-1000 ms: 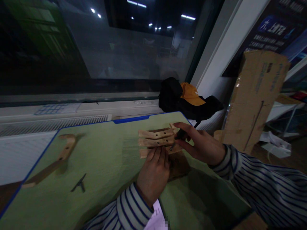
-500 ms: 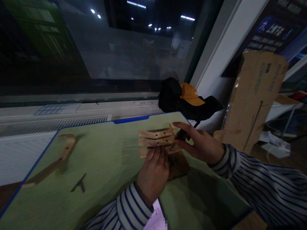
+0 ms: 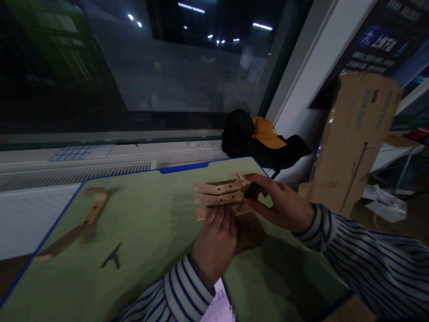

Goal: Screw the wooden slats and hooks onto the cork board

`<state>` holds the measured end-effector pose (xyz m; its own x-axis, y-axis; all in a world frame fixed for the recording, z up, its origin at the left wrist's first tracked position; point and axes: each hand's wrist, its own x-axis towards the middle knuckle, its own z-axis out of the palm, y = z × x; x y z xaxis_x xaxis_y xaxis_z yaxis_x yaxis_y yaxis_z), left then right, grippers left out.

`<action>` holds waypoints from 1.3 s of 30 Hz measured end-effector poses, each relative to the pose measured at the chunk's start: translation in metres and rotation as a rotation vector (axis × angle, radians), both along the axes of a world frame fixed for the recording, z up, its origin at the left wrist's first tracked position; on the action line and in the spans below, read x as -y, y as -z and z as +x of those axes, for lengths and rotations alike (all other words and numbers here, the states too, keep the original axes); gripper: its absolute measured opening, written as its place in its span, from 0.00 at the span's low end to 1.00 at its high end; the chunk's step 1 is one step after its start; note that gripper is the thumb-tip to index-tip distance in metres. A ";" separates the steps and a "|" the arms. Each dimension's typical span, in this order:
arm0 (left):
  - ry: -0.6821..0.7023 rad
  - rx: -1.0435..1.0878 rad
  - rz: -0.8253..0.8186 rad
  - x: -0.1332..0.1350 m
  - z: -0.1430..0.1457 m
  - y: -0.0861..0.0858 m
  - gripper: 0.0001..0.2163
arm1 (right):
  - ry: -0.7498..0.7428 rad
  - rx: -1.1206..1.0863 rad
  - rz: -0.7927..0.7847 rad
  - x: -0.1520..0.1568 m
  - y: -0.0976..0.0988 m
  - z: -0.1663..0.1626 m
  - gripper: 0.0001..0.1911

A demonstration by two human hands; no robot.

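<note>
Three wooden strips (image 3: 211,199) lie side by side near the centre of the frame; a dark brown block (image 3: 253,232) shows at their lower right. The left hand (image 3: 216,239), lower centre, rests fingers together on the lowest strip (image 3: 201,215); whether it grips cannot be determined. The right hand (image 3: 279,201), right of centre, pinches a black-handled tool (image 3: 251,190), tip at that strip. A curved wooden piece (image 3: 91,214) occupies the green table (image 3: 144,223) at left
</note>
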<state>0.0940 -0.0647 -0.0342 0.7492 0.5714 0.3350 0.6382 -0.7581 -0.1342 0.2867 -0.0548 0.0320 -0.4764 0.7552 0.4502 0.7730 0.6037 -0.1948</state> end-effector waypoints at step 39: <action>0.002 0.012 0.011 0.001 0.000 0.002 0.15 | 0.044 0.003 -0.009 0.002 -0.003 -0.002 0.30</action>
